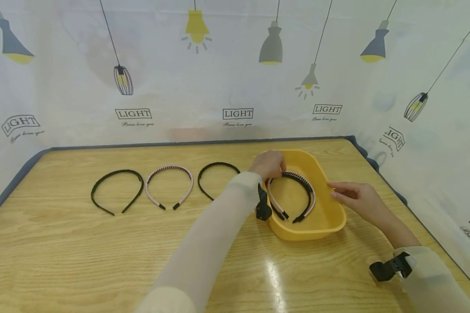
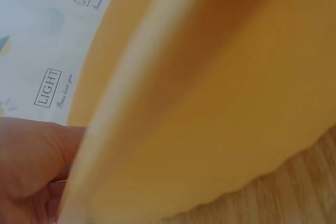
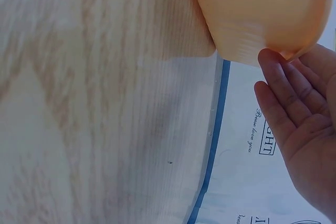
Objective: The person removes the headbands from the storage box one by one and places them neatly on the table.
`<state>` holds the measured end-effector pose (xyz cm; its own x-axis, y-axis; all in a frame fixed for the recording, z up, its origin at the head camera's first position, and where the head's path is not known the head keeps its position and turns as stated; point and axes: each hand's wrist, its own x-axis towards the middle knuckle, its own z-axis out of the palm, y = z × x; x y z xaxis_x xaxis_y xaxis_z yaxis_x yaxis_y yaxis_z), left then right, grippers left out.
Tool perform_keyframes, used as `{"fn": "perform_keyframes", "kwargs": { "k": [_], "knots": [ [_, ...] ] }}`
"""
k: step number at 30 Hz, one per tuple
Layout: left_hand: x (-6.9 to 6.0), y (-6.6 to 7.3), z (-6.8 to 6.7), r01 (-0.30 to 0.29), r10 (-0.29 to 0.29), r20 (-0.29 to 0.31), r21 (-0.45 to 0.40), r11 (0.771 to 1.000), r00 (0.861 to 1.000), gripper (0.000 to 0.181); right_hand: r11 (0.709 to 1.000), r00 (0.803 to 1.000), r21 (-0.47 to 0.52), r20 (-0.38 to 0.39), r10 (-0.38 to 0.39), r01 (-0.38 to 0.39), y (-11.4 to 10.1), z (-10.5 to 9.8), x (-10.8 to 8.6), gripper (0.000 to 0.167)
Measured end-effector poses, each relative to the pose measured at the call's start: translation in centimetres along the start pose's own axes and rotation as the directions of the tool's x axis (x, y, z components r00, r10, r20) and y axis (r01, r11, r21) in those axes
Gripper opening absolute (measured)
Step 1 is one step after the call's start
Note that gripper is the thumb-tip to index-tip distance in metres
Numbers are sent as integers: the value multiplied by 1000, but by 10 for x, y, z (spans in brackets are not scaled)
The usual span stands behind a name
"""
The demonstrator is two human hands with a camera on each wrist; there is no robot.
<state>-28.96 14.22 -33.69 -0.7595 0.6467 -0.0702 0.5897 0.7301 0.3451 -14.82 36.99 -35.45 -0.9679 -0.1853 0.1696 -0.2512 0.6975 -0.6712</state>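
Work appears partway: pink and black headbands (image 1: 314,199) lie inside the yellow bin (image 1: 303,235); three others (image 1: 170,167) lie outside; right hand's (image 1: 354,199) straight fingers touch the rim (image 1: 324,179); left hand's (image 1: 267,164) grip cannot be determined.

Table (image 1: 82,252): three headbands (image 1: 170,167), rightmost partly hidden, seemingly black; yellow basket (image 1: 303,235).
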Motion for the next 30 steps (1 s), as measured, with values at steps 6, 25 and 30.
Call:
{"fn": "perform_keyframes", "kwargs": {
  "k": [6,25,30],
  "knots": [
    [-1,1,-2,-3,2,-7,-82,997,1000,20,1000,1000,2,1,5,-5,1,0,0,35],
    [-4,-5,-4,-6,-12,-51,-339,941,999,21,1000,1000,-5,10,24,-24,0,1,1,36],
    [-3,-6,-4,-9,-9,-52,-329,944,999,21,1000,1000,-4,8,20,-20,0,1,1,36]
  ]
}}
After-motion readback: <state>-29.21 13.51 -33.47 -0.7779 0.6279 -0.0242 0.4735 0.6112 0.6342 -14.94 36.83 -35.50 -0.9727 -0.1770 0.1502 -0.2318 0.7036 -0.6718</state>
